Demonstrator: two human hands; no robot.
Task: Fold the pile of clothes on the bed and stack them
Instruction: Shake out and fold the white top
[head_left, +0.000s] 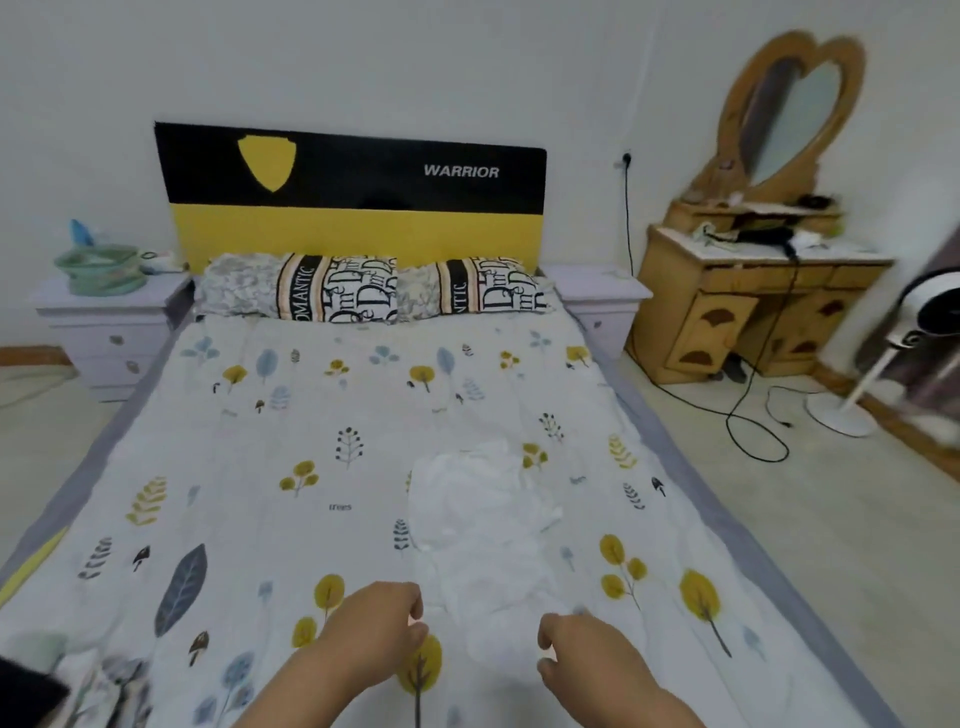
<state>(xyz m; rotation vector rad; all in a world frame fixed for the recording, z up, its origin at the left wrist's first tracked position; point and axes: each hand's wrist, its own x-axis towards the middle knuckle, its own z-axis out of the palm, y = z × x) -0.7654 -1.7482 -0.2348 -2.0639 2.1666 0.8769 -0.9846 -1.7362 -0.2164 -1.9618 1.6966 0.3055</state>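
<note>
Lying flat on the leaf-printed white bed cover (311, 441) is a thin white crumpled piece of clothing (483, 525), a little to the right of the middle. Its near edge is met by both hands. The left hand (371, 634) is seen just beside that edge, fingers curled in. The right hand (587, 654) is curled too. Whether cloth is pinched by either hand cannot be told. Two patterned pillows (374, 288) are seen by the black and yellow headboard (353, 197).
</note>
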